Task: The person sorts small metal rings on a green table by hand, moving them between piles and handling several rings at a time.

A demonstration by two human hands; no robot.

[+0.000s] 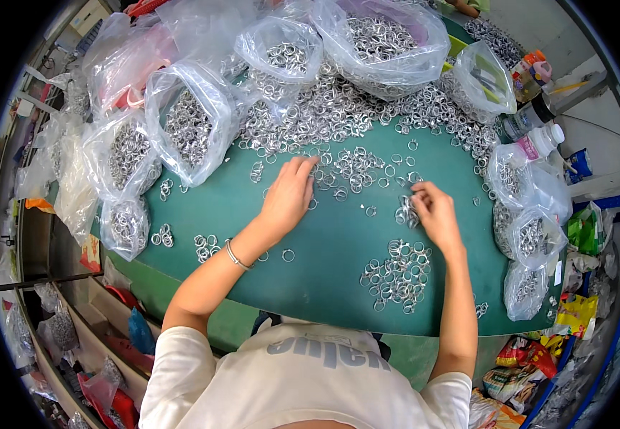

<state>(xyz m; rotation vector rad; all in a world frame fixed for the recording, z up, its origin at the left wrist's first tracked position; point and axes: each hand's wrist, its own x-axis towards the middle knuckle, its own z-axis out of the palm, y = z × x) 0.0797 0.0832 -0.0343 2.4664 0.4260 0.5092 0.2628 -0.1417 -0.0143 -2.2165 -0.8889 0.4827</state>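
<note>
My left hand (290, 194) reaches over the green table (317, 275), fingers stretched out and tips at the edge of a small cluster of silver-coloured metal rings (356, 169). Its fingers look apart, and I see nothing held in them. To the right, my right hand (436, 213) is closed in a pinch at a ring (414, 178). Just beside its fingers lies a clump of rings (406, 212). Nearer me spreads another loose group of rings (398, 276). A bracelet (235, 255) circles my left wrist.
A large heap of rings (317, 114) covers the back. Clear plastic bags of rings stand around it, including a left bag (190, 129), a back bag (385, 43) and a right bag (530, 239). Bottles (539, 143) stand at the right edge. Shelves (95, 307) flank the left.
</note>
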